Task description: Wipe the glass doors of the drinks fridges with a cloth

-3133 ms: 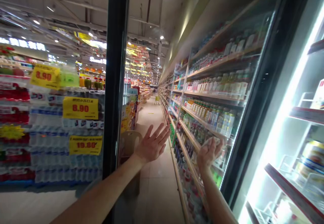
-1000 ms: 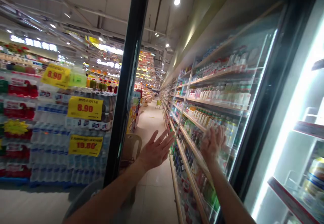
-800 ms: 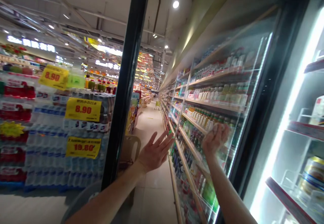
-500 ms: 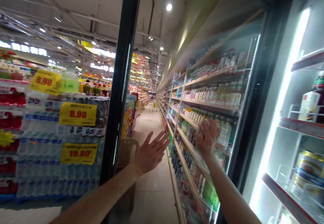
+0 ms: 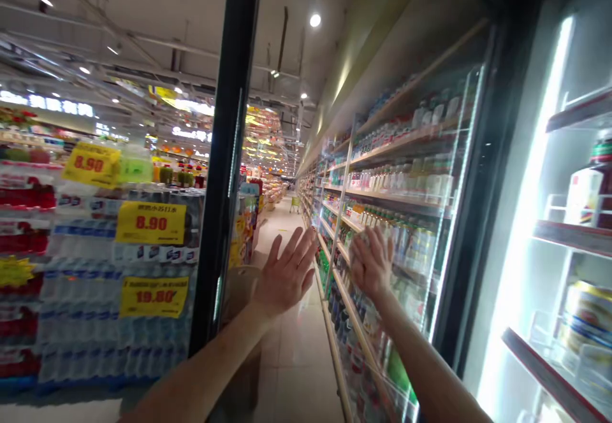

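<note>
An open glass door [image 5: 329, 47] in a dark frame stands in front of me, with the aisle showing through it. My left hand [image 5: 284, 273] is up at the pane, fingers spread and nothing in it; whether it touches the glass I cannot tell. To its right, my right hand [image 5: 375, 264] is raised at the glass with its fingers bunched together. A pale patch shows by its fingers, but blur and glass reflections hide what it is. Bottles on shelves [image 5: 406, 184] appear behind the right hand.
At the right, a lit cooler [image 5: 514, 264] holds a dark bottle [image 5: 586, 193] and a gold-topped can [image 5: 590, 315]. Stacked water bottles [image 5: 81, 289] with yellow price signs [image 5: 150, 222] stand at the left. A tan chair [image 5: 241, 289] is behind the door; a cart [image 5: 294, 204] is far down the aisle.
My right hand has moved left across the glass, closer to my left hand. The left hand is slightly higher and further left, still spread. The view has shifted a little.
</note>
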Motion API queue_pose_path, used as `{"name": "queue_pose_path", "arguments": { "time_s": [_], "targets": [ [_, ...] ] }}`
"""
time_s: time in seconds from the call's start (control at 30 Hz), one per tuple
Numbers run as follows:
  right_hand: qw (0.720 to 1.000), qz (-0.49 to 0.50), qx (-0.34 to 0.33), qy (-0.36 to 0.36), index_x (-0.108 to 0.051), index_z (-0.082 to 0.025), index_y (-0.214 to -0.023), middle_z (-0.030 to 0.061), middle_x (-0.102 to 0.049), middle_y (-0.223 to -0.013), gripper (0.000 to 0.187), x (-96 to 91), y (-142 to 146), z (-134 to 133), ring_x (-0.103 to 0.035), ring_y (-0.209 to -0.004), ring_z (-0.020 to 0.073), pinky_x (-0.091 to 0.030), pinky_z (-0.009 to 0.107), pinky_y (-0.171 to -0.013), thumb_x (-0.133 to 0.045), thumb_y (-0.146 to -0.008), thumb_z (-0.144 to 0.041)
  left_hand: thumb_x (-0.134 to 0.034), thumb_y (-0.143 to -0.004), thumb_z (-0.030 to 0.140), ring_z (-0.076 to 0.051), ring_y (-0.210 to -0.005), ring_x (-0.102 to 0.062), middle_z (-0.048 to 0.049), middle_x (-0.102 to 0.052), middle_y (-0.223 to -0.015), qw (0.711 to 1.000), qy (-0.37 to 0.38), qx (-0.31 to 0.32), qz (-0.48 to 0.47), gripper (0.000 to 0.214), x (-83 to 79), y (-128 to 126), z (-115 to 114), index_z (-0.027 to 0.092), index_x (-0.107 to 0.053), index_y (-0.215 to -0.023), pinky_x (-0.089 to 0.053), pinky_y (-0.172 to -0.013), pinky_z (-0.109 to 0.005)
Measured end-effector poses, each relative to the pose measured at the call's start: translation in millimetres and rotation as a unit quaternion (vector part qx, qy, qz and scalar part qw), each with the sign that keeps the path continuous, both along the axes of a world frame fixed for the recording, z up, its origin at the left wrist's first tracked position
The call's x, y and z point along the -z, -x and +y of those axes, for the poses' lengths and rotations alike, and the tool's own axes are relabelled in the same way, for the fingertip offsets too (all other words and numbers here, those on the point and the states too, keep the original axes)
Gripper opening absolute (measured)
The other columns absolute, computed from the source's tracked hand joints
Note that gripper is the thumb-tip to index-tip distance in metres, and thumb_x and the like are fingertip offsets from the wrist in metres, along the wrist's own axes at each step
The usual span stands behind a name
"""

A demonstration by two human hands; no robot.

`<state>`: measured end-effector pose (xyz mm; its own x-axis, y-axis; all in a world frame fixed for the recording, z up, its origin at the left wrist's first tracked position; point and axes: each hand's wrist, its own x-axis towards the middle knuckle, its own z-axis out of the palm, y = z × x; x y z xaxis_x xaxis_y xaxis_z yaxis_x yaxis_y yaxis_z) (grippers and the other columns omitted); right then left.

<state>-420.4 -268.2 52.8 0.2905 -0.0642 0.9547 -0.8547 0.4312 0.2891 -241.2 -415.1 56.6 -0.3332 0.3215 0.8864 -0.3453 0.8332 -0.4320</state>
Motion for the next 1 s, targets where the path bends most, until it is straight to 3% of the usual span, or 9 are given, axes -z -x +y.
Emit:
{"name": "queue_pose_path", "arguments": {
  "time_s": [0.2,0.27,0.4,0.5,0.6,0.7,0.77,0.83,1.0],
  "targets": [
    [0.945,-0.199,0.022,0.257,-0.054,-0.01,-0.122,0.02,-0.042,-0.136,0.043,-24.3,37,20,-0.034,-0.13,0.0306,-0.027,0.058,-0.103,-0.035,-0.088,-0.028,-0.044,-0.087,0.033,-0.022,-0.14,-0.012,-0.0067,-0.032,-0.146,1.0,0.007,-0.001,0.01,0.049,1.0,0,-1,0.017,-0.04,-0.134,-0.003,-0.114,-0.046],
    [0.96,-0.172,0.022,0.22,-0.053,-0.012,-0.123,0.0195,-0.04,-0.138,0.043,-24.6,18,5,-0.032,-0.131,0.0308,-0.027,0.058,-0.103,-0.036,-0.087,-0.028,-0.044,-0.087,0.033,-0.022,-0.14,-0.013,-0.007,-0.032,-0.146,1.0,0.007,0.002,0.015,0.049,1.5,0,-2,0.017,-0.04,-0.134,-0.003,-0.114,-0.046],
    [0.999,-0.018,0.009,0.034,-0.052,-0.02,-0.123,0.0127,-0.041,-0.139,0.04,-9.1,-34,-32,-0.03,-0.133,0.027,-0.025,0.054,-0.107,-0.043,-0.084,-0.023,-0.044,-0.088,0.033,-0.022,-0.14,-0.014,-0.0072,-0.033,-0.145,1.0,0.007,0.005,0.02,0.049,1.5,0,-3,0.017,-0.04,-0.134,-0.005,-0.114,-0.045],
    [1.0,0.01,0.004,0.005,-0.053,-0.021,-0.122,0.0107,-0.043,-0.137,0.04,-0.3,-36,-30,-0.032,-0.133,0.0263,-0.023,0.054,-0.108,-0.045,-0.083,-0.022,-0.044,-0.088,0.033,-0.021,-0.14,-0.013,-0.0064,-0.033,-0.145,1.0,0.008,0.001,0.013,0.048,1.3,-1,-3,0.018,-0.041,-0.133,-0.005,-0.115,-0.045],
    [0.989,-0.089,0.017,0.121,-0.055,-0.015,-0.121,0.016,-0.043,-0.137,0.041,-2.0,3,-2,-0.034,-0.131,0.0294,-0.025,0.057,-0.105,-0.04,-0.085,-0.026,-0.042,-0.088,0.033,-0.022,-0.14,-0.012,-0.0062,-0.032,-0.146,1.0,0.012,-0.007,0.007,0.047,1.7,-3,-2,0.018,-0.042,-0.132,-0.004,-0.115,-0.045],
    [0.94,-0.21,0.03,0.268,-0.055,-0.01,-0.121,0.0204,-0.043,-0.136,0.044,-6.0,41,24,-0.036,-0.129,0.0319,-0.028,0.059,-0.102,-0.036,-0.087,-0.03,-0.041,-0.088,0.035,-0.023,-0.14,-0.014,-0.007,-0.031,-0.146,1.0,0.014,-0.017,0.003,0.048,2.5,-4,0,0.017,-0.042,-0.133,-0.004,-0.114,-0.047],
    [0.927,-0.234,0.033,0.292,-0.055,-0.01,-0.122,0.0208,-0.043,-0.136,0.044,-0.1,43,26,-0.036,-0.129,0.0331,-0.029,0.059,-0.102,-0.036,-0.088,-0.031,-0.041,-0.088,0.035,-0.024,-0.14,-0.014,-0.0078,-0.032,-0.146,1.0,0.016,-0.017,0.006,0.048,2.9,-3,0,0.017,-0.041,-0.133,-0.005,-0.114,-0.047],
    [0.949,-0.201,0.033,0.239,-0.052,-0.013,-0.126,0.0197,-0.039,-0.139,0.044,17.4,25,15,-0.032,-0.132,0.0339,-0.028,0.059,-0.103,-0.037,-0.088,-0.029,-0.042,-0.088,0.033,-0.023,-0.14,-0.013,-0.0083,-0.033,-0.145,1.0,0.02,-0.01,0.014,0.048,2.5,-3,0,0.016,-0.042,-0.132,-0.005,-0.114,-0.047],
    [0.998,-0.05,0.017,-0.021,-0.039,-0.023,-0.134,0.014,-0.03,-0.145,0.051,78.2,-42,-35,-0.026,-0.135,0.0322,-0.027,0.061,-0.103,-0.044,-0.083,-0.019,-0.044,-0.087,0.033,-0.023,-0.14,-0.013,-0.009,-0.034,-0.145,1.0,0.017,0.005,0.012,0.047,-1.1,-1,-3,0.015,-0.044,-0.13,-0.006,-0.114,-0.046]
  ]
}}
